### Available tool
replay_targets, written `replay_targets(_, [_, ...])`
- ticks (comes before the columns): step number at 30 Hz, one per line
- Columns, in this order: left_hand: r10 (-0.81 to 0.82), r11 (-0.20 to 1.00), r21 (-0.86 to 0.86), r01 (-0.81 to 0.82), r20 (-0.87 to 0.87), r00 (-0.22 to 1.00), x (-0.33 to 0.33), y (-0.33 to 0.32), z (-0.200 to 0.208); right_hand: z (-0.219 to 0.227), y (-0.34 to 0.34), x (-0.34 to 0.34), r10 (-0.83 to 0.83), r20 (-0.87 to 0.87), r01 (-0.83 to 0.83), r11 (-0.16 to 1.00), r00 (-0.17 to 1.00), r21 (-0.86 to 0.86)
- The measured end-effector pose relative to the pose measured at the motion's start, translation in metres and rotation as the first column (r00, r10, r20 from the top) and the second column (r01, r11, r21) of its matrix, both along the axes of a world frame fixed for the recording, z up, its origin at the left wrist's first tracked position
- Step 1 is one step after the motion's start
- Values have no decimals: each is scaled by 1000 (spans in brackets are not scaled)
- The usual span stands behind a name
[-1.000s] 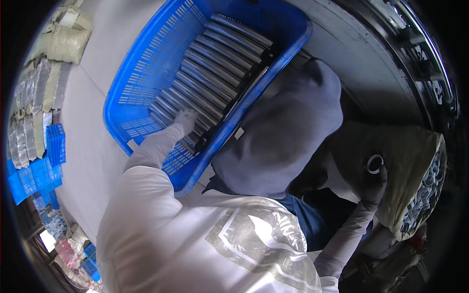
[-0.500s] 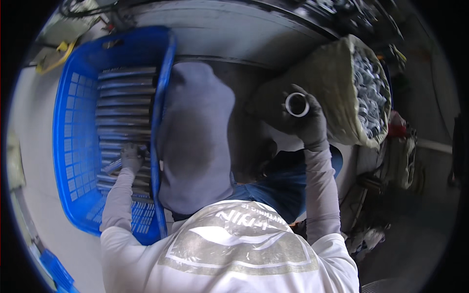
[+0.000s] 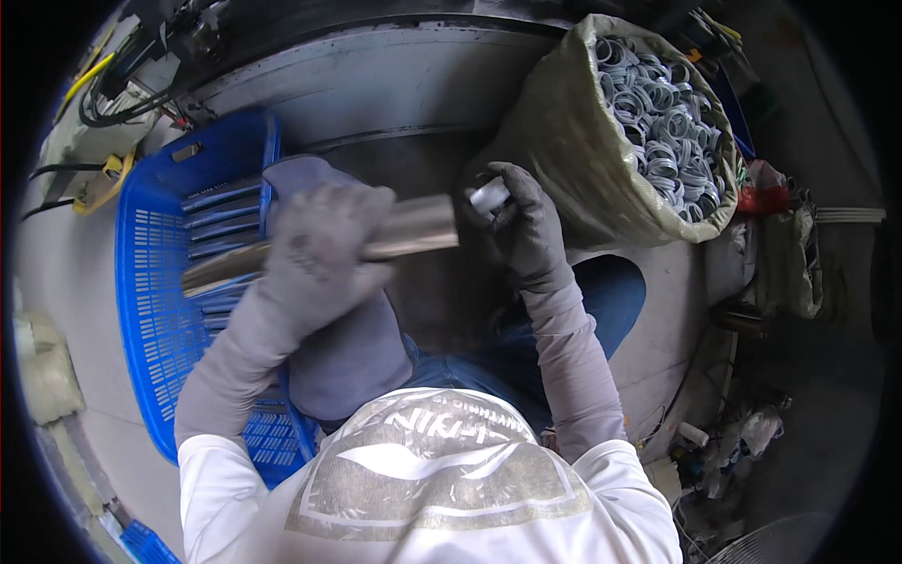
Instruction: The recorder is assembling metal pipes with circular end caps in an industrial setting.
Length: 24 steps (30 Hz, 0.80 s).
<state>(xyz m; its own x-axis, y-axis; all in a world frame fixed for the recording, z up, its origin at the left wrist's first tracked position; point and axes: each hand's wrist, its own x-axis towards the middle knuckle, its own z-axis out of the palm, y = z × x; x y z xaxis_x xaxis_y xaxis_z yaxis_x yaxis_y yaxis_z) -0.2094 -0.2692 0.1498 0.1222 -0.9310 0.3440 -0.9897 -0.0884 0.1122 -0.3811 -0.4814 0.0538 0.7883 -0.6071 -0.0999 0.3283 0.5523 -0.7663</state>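
My left hand (image 3: 324, 254), in a grey glove, grips a long shiny metal tube (image 3: 413, 228) held level in front of me. My right hand (image 3: 526, 226), in a dark grey glove, holds a small metal ring (image 3: 489, 196) right at the tube's right end. More tubes of the same kind (image 3: 221, 211) lie side by side in the blue plastic crate (image 3: 150, 310) to my left. A sack (image 3: 573, 132) at upper right is full of metal rings (image 3: 667, 113).
A grey cloth (image 3: 343, 362) lies over my lap and the crate's edge. A grey metal machine bed (image 3: 395, 85) runs across the top, with cables (image 3: 113, 80) at upper left. Clutter and small bottles (image 3: 733, 442) sit on the floor at right.
My left hand lifted a tube out of the crate and brought it across to the right hand. The right hand came away from the sack with a ring. The view swung right.
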Motion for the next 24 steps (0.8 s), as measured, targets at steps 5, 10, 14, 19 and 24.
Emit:
replay_targets(5, [48,992,119,-38,-84,995,-13,-39,-19,4,9,-6,-172,-318,-26,846,932,-532])
replay_targets(10, [19,986,167,2,-121,992,-18,-51,-21,30,13,-8,-68,-296,-37,941,953,-335])
replay_targets(14, [7,982,186,12,-98,995,-21,-54,-22,14,12,3,-230,-223,-29,632,947,-775])
replay_targets(19, [-27,984,175,42,-84,996,-20,-53,-22,8,21,10,-350,-162,55,536,922,-843])
replay_targets(24, [-39,969,241,51,-53,998,-28,-55,-22,0,34,14,-460,-200,117,572,865,-812])
